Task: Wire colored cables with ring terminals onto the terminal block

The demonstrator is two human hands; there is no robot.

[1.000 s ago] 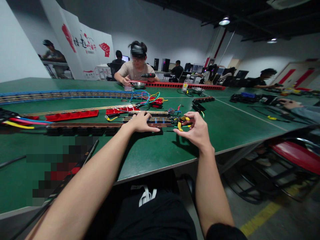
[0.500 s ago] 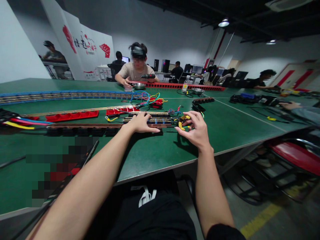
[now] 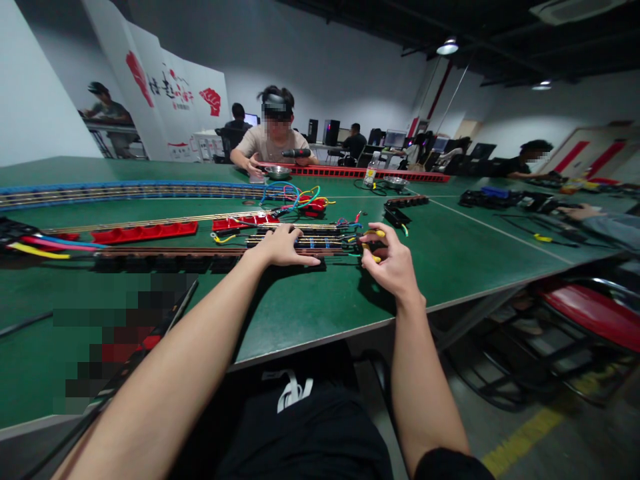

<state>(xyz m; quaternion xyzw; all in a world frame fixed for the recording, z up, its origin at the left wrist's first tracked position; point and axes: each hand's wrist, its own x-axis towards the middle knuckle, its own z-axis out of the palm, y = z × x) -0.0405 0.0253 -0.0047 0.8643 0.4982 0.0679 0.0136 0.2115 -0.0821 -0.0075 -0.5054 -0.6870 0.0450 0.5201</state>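
Note:
My left hand (image 3: 283, 247) rests on a black strip assembly (image 3: 320, 244) with metal rods and blue bands, its fingers spread. At the right end of that assembly, my right hand (image 3: 393, 259) is wrapped round a small tool with yellow handles (image 3: 371, 257); the tool's jaws are too small to make out. Thin coloured wires (image 3: 355, 223) stick out around the assembly's right end. A long brown-and-black strip (image 3: 165, 253) runs off to the left, behind it red trays (image 3: 145, 231).
Blue-edged track (image 3: 125, 193) lies farther back. Across the table (image 3: 310, 320) a person (image 3: 277, 137) holds a dark tool. Metal bowls (image 3: 278, 172), a bottle (image 3: 371, 170) and a black part (image 3: 397, 212) stand beyond my hands. A red stool (image 3: 590, 310) is at the right.
My right hand and the yellow-handled tool have shifted slightly, and its fingers have moved closer together. My left hand has stayed in place.

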